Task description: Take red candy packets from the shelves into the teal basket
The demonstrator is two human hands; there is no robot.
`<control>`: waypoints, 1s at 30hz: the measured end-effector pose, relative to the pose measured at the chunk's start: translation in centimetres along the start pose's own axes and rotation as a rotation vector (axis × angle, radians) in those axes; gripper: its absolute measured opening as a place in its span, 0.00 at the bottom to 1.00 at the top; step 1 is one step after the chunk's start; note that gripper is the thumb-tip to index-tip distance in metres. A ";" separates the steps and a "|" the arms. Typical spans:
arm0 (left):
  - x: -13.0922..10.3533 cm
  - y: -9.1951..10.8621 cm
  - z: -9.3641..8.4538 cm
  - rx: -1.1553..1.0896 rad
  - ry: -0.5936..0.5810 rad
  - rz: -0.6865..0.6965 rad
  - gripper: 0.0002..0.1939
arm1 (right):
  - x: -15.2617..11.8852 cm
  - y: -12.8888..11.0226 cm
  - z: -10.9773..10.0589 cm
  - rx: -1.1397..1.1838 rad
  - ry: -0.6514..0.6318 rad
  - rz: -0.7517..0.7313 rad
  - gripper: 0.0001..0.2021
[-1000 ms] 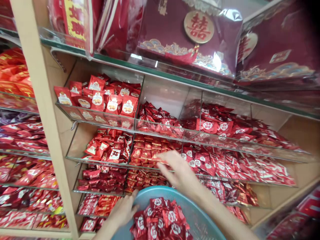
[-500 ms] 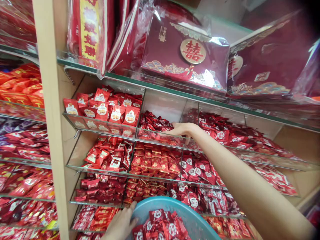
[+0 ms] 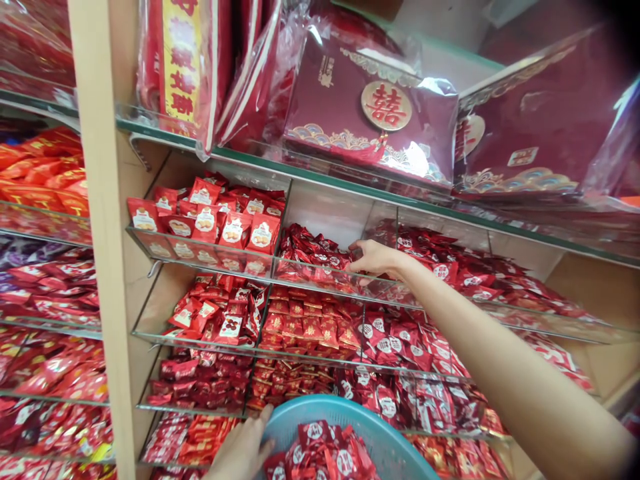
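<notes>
My left hand (image 3: 243, 443) grips the left rim of a light blue plastic basket (image 3: 360, 407), its thumb on the inner side. In the basket lies a heap of red wrapped candies (image 3: 325, 453) with round white labels. Up on the shelf, my right hand (image 3: 373, 259) reaches over the clear front lip of a compartment. Its bent fingers are apart, at the right side of a low pile of dark red wrapped candies (image 3: 315, 247). No candy shows in that hand; its lower fingers are partly behind the clear lip.
Clear dividers and glass shelves (image 3: 320, 357) hold more red packets. Red packets with white labels (image 3: 205, 217) fill the compartment to the left. Above stand maroon gift bags (image 3: 340, 93) in plastic. A wooden upright (image 3: 100, 233) separates another candy rack on the left.
My right hand has shifted a little to the right and its fingers are more bent, uncovering more of the dark red candies. My left hand and the basket stay almost still.
</notes>
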State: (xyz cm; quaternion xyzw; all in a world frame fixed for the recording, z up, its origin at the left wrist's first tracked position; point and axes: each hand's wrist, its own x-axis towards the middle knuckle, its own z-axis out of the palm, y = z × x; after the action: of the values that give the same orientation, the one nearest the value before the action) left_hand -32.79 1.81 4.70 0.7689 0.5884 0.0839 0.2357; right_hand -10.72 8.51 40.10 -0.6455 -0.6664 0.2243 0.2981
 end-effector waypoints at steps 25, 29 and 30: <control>0.0 -0.3 0.2 0.003 -0.020 0.010 0.30 | 1.0 0.8 0.9 -0.125 -0.123 -0.084 0.27; 0.2 -0.3 0.2 0.008 -0.025 0.005 0.30 | 0.9 0.4 1.2 -0.071 -0.223 -0.026 0.41; 0.2 -0.3 0.2 0.008 -0.027 0.002 0.30 | 0.9 0.3 1.2 -0.083 -0.229 -0.035 0.43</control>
State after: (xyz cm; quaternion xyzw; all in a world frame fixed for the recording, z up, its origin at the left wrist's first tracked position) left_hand -32.95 2.01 4.34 0.7716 0.5846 0.0713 0.2404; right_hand -11.34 9.52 39.14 -0.6155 -0.7161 0.2637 0.1970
